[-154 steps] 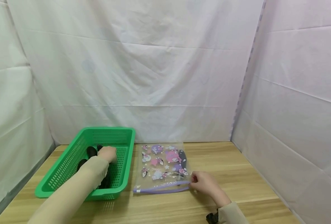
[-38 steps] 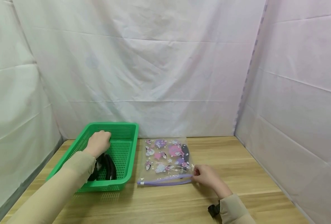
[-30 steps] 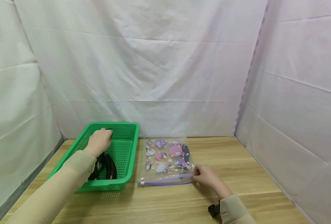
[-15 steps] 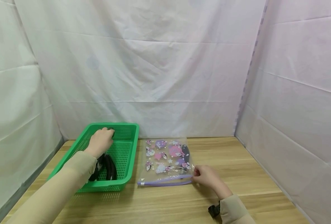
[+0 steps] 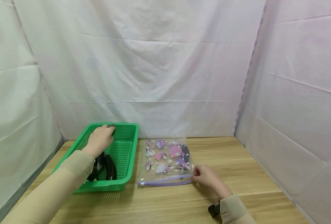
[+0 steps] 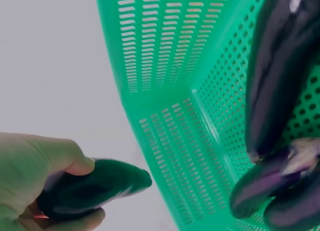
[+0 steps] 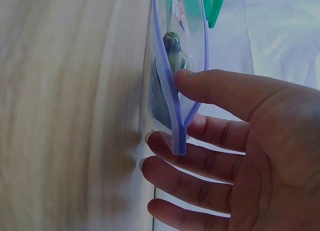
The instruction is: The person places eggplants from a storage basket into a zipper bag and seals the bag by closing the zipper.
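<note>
My left hand (image 5: 100, 140) is raised over the far part of a green basket (image 5: 134, 152). It grips a dark eggplant (image 6: 95, 188) between thumb and fingers, beside the basket's rim in the left wrist view. Several other eggplants (image 5: 110, 167) lie inside the basket, partly hidden by the arm. A clear printed zip bag (image 5: 151, 160) lies flat on the table to the right, its purple zipper (image 7: 166, 61) parted. Inside the bag, along its right side, rests one eggplant (image 7: 161, 98). My right hand (image 5: 208, 179) pinches the zipper's right end between thumb and forefinger.
The wooden table (image 5: 159, 205) carries the basket and bag side by side. White cloth (image 5: 165, 71) hangs behind and along both sides. A white slider (image 5: 142, 183) sits at the left end of the bag's zipper. A black strap mount (image 5: 214, 210) is on the right wrist.
My left hand, down among the eggplants at first, has risen toward the back of the basket with an eggplant, lately drifting slightly up and right. The right hand keeps its hold on the bag.
</note>
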{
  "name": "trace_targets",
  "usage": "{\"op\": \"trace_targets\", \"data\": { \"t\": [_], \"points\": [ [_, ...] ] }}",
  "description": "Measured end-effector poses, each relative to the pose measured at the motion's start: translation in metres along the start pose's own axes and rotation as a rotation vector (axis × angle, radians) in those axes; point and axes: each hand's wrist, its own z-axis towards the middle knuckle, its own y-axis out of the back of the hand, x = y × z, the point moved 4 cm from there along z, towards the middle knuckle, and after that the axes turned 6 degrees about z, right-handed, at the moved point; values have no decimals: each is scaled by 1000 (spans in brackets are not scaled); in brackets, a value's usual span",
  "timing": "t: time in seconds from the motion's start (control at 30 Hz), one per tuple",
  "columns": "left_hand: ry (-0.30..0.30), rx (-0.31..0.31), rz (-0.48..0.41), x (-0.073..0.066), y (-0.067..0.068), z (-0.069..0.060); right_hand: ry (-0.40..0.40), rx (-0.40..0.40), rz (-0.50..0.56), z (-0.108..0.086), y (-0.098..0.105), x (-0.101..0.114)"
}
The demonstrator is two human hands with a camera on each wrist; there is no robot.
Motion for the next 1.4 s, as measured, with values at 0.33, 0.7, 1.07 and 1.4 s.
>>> {"op": "trace_targets", "data": {
  "t": [0.33, 0.7, 1.07, 1.4],
  "points": [
    [-14, -24, -8, -14, 8, -2, 10, 6, -11, 0, 0, 2],
    [-36, -90, -24, -23, 18, -5, 21, 4, -16, 2, -1, -2],
    [-50, -128, -53, -34, 23, -5, 5, 11, -21, 1, -3, -4],
    [-72, -161, -68, -47, 32, -3, -5, 10, -15, 0, -1, -1]
  ]
}}
